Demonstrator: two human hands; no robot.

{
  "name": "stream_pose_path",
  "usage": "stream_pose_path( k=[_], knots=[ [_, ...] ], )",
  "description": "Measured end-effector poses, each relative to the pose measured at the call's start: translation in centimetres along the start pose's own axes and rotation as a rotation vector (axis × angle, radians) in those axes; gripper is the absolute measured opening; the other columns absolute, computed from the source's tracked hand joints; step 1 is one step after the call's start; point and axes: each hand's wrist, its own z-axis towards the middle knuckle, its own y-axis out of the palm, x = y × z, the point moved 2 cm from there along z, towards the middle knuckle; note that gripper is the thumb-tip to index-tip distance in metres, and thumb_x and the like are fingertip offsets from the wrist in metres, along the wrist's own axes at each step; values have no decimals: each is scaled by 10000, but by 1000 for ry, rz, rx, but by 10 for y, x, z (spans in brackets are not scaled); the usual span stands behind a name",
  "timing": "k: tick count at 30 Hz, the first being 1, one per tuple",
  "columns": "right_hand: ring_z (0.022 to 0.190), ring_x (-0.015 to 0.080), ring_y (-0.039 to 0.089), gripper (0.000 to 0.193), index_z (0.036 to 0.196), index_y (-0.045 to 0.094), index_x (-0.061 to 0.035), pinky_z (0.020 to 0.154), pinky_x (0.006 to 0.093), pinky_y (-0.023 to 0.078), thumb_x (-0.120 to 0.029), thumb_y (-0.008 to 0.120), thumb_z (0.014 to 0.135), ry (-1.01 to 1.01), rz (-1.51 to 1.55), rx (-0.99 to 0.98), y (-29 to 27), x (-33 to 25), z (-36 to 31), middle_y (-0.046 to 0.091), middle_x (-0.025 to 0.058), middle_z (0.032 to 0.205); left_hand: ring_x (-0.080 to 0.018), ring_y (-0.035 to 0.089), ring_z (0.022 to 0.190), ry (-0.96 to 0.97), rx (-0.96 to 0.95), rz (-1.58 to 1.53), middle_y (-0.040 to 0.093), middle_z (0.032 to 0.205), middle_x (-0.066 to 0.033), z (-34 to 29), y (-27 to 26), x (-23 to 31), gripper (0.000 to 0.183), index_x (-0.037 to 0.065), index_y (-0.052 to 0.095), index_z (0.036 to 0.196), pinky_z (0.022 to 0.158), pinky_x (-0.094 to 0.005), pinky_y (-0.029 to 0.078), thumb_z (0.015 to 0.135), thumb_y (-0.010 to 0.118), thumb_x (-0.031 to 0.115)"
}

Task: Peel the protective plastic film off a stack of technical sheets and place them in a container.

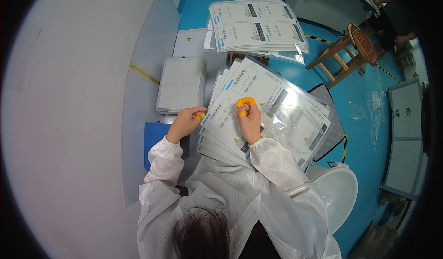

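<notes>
A fanned stack of printed white label sheets [272, 86] with clear glossy film lies in front of me, tilted to the right. My left hand [184, 124] is closed at the stack's left edge, thumb and forefinger pressed together; what they pinch, if anything, is too small to make out. Over the middle of the top sheet my right hand [249, 123] has its fingers curled into a pinch, whose contents are hidden. Yellow-orange finger cots cover some fingertips on both hands. Strong glare lies on the film right of my right hand.
Left of the sheets stands a pile of pale plates [181, 83], beside a grey panel [150, 65]. Another printed stack [256, 26] lies beyond. A blue box [154, 143], a white tub [339, 194] and a wooden stool [346, 53] stand around. Another person [392, 23] is far right.
</notes>
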Motion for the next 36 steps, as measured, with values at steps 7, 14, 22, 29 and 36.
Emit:
stream_pose_path(
  k=[7,14,22,29,36],
  knots=[
    [563,194,542,212,885,560,-8,527,289,429,-216,553,842,-291,-388,-124,6,-5,-1,540,89,640,-100,539,729,-38,-45,-70,642,850,-62,-1,-11,28,268,-24,595,1068,677,-215,448,807,570,34],
    [587,279,600,428,891,559,-24,537,337,475,-326,751,657,-477,-969,-459,51,1,-39,594,142,719,-81,556,770,-53,-191,-281,645,902,-65,7,-7,29,269,-41,582,1077,682,-212,462,817,559,22],
    [610,274,602,392,867,559,-23,552,332,480,-278,764,650,-285,-852,-192,30,-7,-20,583,117,753,-68,575,727,-69,-178,-267,645,890,-42,9,-5,34,285,-8,578,1120,602,-199,488,839,537,21],
    [611,286,586,286,840,572,-17,547,346,473,-229,716,714,-357,-915,-291,35,-6,-25,561,112,817,-61,563,697,-59,-151,-312,645,874,-30,8,-2,36,287,2,580,1121,546,-204,485,838,533,11],
    [657,299,581,258,814,570,-10,574,363,478,-243,660,750,-341,-887,-379,40,-14,-35,544,107,874,-79,571,713,-17,-64,-121,641,876,-55,12,-1,30,294,1,581,1122,571,-218,500,831,541,2]
  ],
)
